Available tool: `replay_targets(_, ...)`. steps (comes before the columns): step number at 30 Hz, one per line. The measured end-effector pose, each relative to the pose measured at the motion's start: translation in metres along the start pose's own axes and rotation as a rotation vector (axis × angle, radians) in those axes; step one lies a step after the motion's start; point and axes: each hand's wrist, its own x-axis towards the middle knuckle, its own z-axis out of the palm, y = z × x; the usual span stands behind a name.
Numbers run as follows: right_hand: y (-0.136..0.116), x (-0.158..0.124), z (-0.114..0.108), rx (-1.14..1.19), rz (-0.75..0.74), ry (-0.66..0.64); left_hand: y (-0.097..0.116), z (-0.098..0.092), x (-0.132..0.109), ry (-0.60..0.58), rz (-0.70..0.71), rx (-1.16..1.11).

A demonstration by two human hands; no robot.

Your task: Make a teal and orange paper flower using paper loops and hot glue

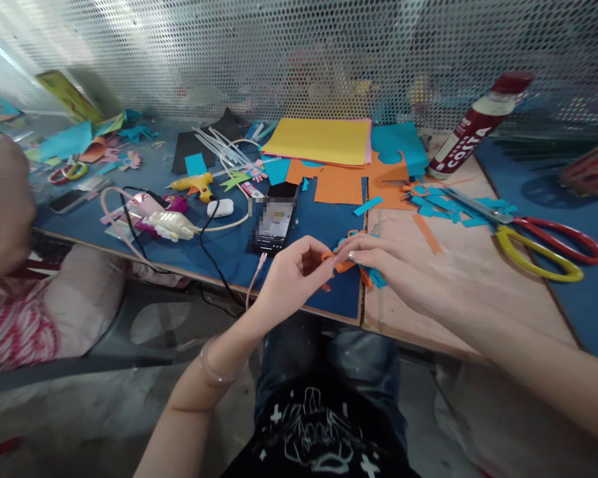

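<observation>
Near right of the phone [275,226], over the worktop [463,265], the left hand [299,271] has its grip closed on an orange paper piece [345,266]; the right hand [391,262] meets it, state of grip undeterminable. Already-cut blue and orange strips [376,277] lie there also. Farther right of the phone, scissors [503,217] lie unheld, blades beside blue offcuts [441,205]. Beyond the phone, orange sheets [339,187] are partly cut away; a yellow sheet [317,141] appears whole. Judged: cutting advanced, held piece unfinished.

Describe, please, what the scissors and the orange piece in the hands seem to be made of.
Scissors: blades seem metal, grey with a soft sheen; red and yellow handles look like smooth plastic, evenly coloured.
Orange piece: probably paper or foam sheet, matte; thin and without shine.
</observation>
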Motion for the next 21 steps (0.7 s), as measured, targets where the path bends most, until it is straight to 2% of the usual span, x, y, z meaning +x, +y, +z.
replay_targets(10, -0.0076, -0.0017, 0.0022, -0.049, -0.016, -0.002, 0.0034, 0.0008, -0.0002, 0.011, 0.016, -0.007)
replay_targets(21, -0.0001, 0.0017, 0.0022, 0.062, -0.042, -0.067, 0.0047, 0.0026, -0.0011, -0.028, -0.007, -0.026)
